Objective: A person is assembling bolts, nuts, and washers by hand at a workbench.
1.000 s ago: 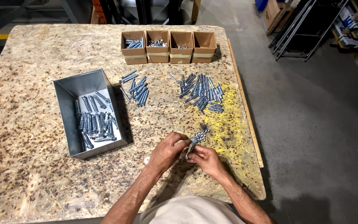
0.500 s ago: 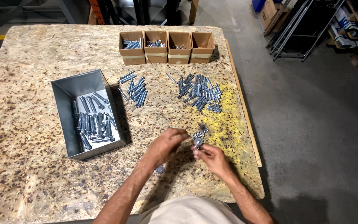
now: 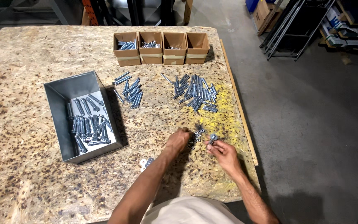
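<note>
Speckled chipboard worktable (image 3: 30, 174), grey concrete floor (image 3: 311, 124), metal racks (image 3: 295, 25) beyond, dim light

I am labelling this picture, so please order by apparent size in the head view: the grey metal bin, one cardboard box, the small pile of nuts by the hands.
1. Grey metal bin, clearly largest.
2. Cardboard box, though it lies farther from the camera.
3. Pile of nuts, smallest.

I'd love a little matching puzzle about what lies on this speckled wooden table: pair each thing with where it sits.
Things:
1. grey metal bin
2. four brown cardboard boxes
3. small pile of silver nuts
4. right hand

Places:
A. far edge of the table, in a row
B. between the two hands
C. left side, holding bolts
D. pinching one small metal piece

Pairs: 1-C, 2-A, 3-B, 4-D
</note>
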